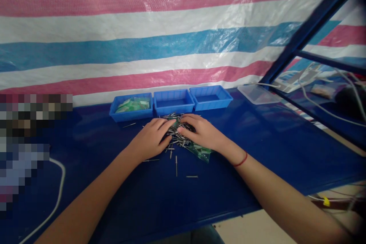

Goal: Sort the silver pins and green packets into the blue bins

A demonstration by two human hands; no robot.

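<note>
A heap of loose metal pieces [183, 141], which look like blind rivets and screws, lies on the blue table. My left hand [150, 139] rests against the left side of the heap, thumb apart from the fingers. Across from it, my right hand [203, 132] curves over the right side, its thumb also held apart. Both hands touch the heap, and some pieces under the fingers are hidden. A green-tinted plastic bag [201, 153] sticks out below my right palm. Nearer me lie a single rivet [176, 164] and a thin screw-like piece [191, 176].
Behind the heap stand three blue bins in a row: the left bin [130, 115] holds green plastic bags [133, 103], beside a middle bin [174, 107] and a right bin [213, 103]. A clear lid [259, 95] lies right of them. A white cable [62, 175] crosses the left side.
</note>
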